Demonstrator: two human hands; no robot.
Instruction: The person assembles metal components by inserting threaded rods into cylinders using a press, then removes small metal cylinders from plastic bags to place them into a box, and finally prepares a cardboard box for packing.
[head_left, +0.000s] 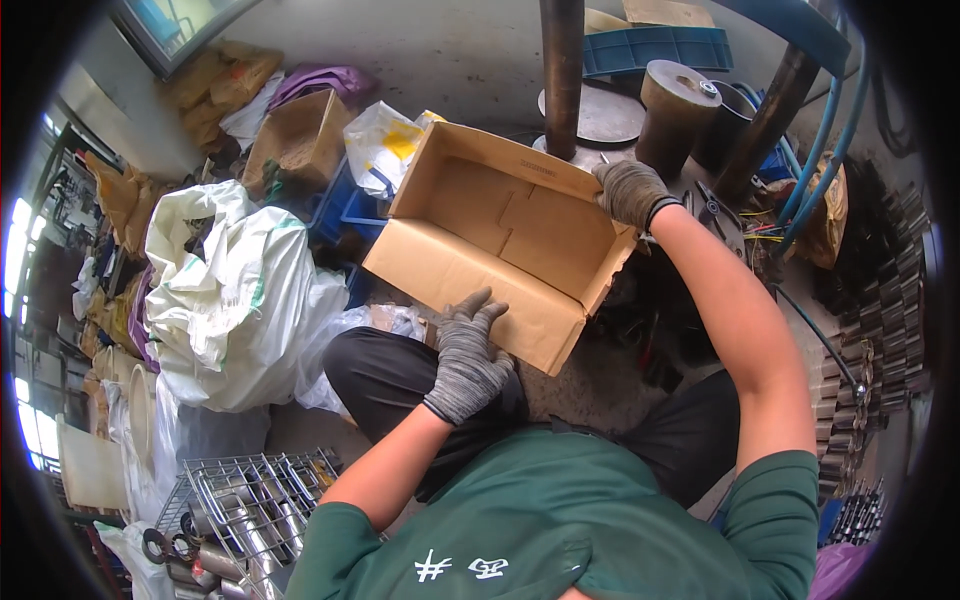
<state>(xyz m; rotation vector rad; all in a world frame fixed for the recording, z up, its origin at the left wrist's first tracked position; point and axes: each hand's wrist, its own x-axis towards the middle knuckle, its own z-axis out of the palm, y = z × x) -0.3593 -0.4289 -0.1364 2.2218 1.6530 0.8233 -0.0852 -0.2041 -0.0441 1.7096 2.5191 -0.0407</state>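
A brown cardboard box [455,268], open at the top and with nothing visible inside, is tilted in front of me above my lap. My right hand [632,193], in a grey knitted glove, is closed over the box's far right corner. My left hand [467,358], gloved the same way, lies with fingers spread against the outside of the near wall. The left thumb and fingers rest on the cardboard without wrapping round an edge.
Left of the box stand a large white woven sack [225,300] and another open carton [295,140]. A wire basket [250,500] of metal parts is at lower left. Beyond my right hand are a metal cylinder [675,120], a steel post [562,80] and blue hoses [835,130]. Stacked metal parts [880,330] line the right.
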